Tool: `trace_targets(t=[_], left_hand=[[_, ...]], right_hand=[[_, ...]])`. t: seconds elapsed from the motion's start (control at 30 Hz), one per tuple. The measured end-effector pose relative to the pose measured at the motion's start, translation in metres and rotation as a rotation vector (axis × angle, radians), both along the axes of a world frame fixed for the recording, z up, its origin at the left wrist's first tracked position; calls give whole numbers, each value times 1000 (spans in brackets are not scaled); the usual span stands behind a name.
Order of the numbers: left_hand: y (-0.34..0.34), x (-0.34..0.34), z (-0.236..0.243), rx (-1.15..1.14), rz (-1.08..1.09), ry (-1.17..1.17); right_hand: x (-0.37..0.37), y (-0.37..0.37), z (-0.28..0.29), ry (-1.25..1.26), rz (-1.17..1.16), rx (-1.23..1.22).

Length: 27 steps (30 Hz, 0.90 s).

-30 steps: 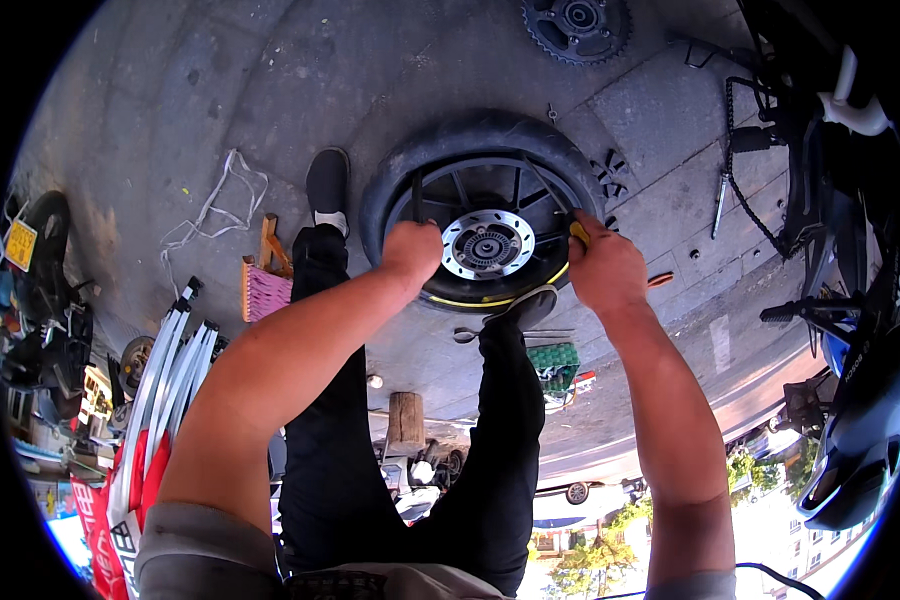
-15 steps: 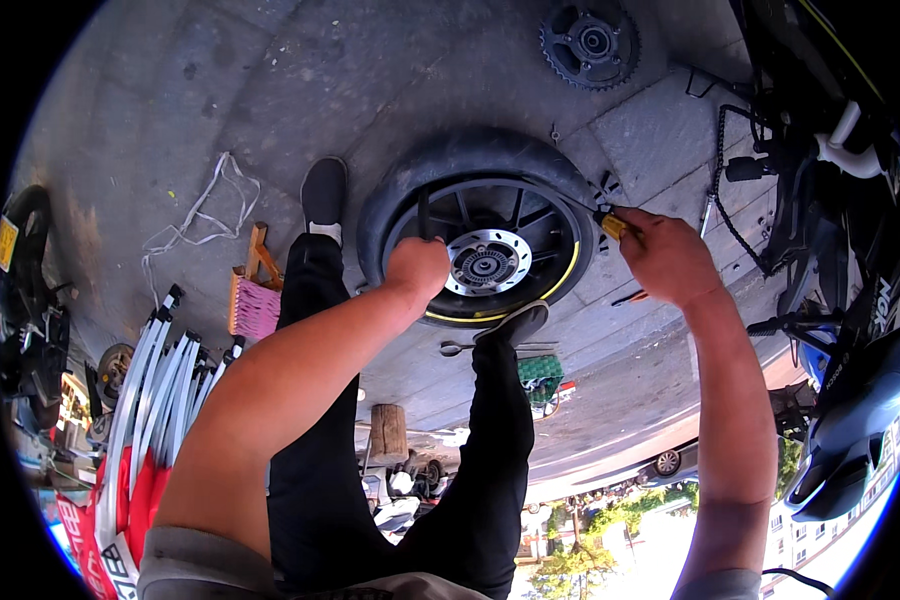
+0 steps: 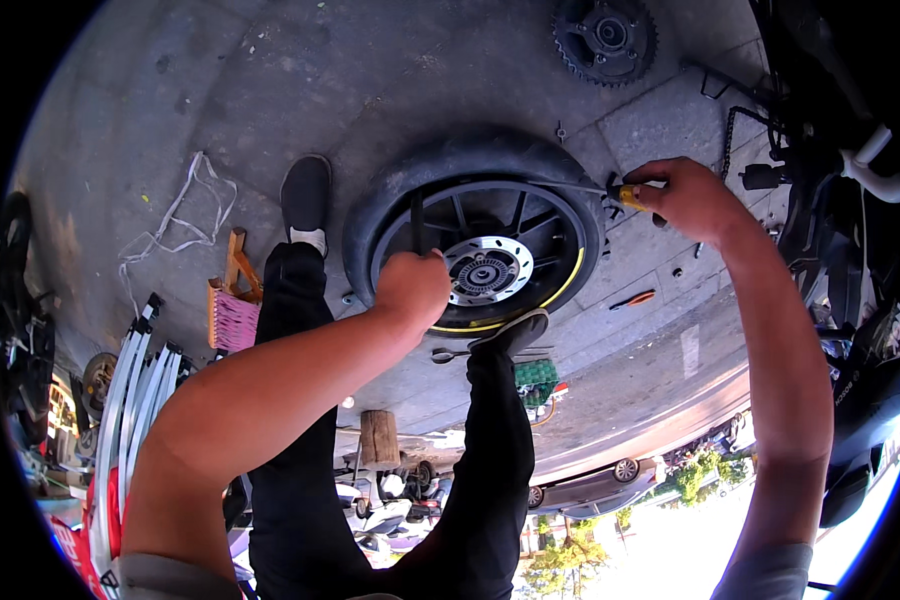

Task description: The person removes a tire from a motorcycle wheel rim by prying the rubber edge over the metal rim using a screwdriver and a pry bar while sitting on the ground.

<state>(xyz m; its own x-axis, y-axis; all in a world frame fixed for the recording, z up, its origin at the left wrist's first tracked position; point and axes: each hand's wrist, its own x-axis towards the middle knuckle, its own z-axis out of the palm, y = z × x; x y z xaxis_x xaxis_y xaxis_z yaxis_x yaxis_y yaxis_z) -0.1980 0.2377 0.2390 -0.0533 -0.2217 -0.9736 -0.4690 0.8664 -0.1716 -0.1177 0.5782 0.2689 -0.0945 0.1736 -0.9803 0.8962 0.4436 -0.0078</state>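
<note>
Right hand (image 3: 685,202) wrapped firmly round the yellow-handled tool (image 3: 628,196), its thin shaft (image 3: 577,187) reaching to the wheel (image 3: 486,268), which lies flat on the paving (image 3: 280,100) with the right shoe (image 3: 522,331) at its near edge, and the left hand (image 3: 415,288) is closed round the dark bar (image 3: 417,224)

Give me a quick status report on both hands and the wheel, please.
Left hand gripping dark bar at wheel. Right hand holding yellow-handled tool, shaft across tire. Wheel lying on its side; right shoe at near edge.

Matt rubber tyre (image 3: 470,152), shiny metal disc (image 3: 513,266), smooth plastic tool handle (image 3: 629,196), rough wooden log (image 3: 378,440)
</note>
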Motion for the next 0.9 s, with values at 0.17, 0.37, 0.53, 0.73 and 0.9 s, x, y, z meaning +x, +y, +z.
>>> trace_targets(t=[0.17,0.37,0.53,0.73,0.9], left_hand=[[37,23,-23,-85,406,98],[35,19,-20,-72,415,53],[-3,5,-11,-31,260,-43],[-60,-15,-11,40,62,-137],[-51,-10,-3,-5,82,-73]], right_hand=[[71,-90,35,259,89,255],[123,-43,33,233,-207,46],[189,23,46,48,-345,39],[212,33,19,49,-257,7],[212,92,-42,15,-244,-138]])
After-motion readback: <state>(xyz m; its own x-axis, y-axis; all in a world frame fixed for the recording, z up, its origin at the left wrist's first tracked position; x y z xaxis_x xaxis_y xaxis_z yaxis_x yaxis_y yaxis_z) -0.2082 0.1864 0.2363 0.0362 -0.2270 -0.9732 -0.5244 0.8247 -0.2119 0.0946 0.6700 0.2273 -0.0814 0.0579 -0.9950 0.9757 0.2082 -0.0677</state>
